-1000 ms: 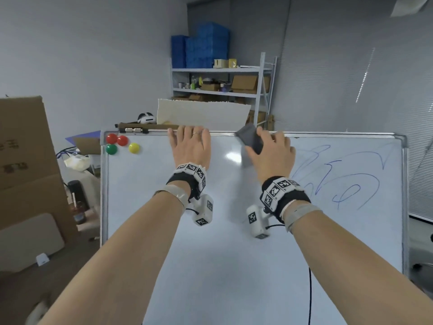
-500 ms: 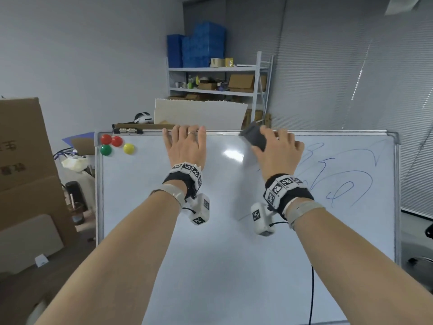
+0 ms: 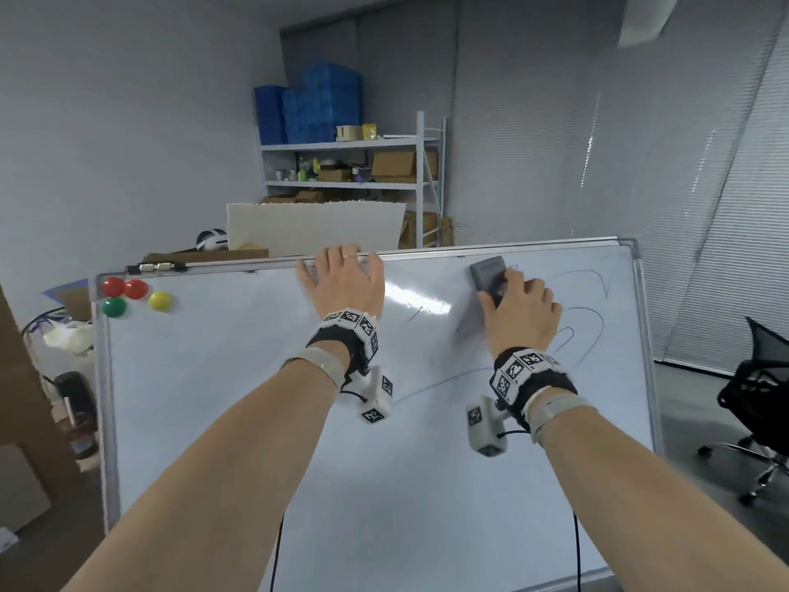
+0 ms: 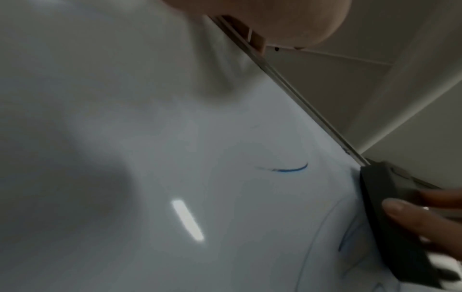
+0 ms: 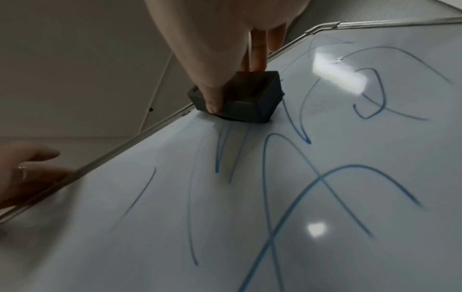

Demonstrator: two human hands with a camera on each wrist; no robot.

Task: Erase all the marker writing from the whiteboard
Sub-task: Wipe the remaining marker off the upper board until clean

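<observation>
The whiteboard point(image 3: 222, 420) tilts away from me, and blue marker writing point(image 3: 587, 331) covers its upper right part. My right hand point(image 3: 518, 311) grips a dark grey eraser point(image 3: 489, 277) and presses it on the board just below the top frame, at the left end of the scribbles. In the right wrist view the eraser point(image 5: 245, 98) sits on the blue strokes point(image 5: 322, 177), with thumb and fingers round it. My left hand point(image 3: 341, 279) lies flat on the board, its fingertips reaching over the top edge. The left wrist view shows a short blue stroke point(image 4: 290, 169) beside the eraser point(image 4: 390, 217).
Red, green and yellow magnets point(image 3: 128, 294) stick to the board's top left corner. A black office chair point(image 3: 755, 390) stands to the right and cardboard boxes point(image 3: 21, 378) to the left. A metal shelf point(image 3: 350, 164) with boxes and blue crates stands behind the board.
My right hand has slid the eraser to the right along the top edge, onto the blue writing. My left hand has stayed at the top frame.
</observation>
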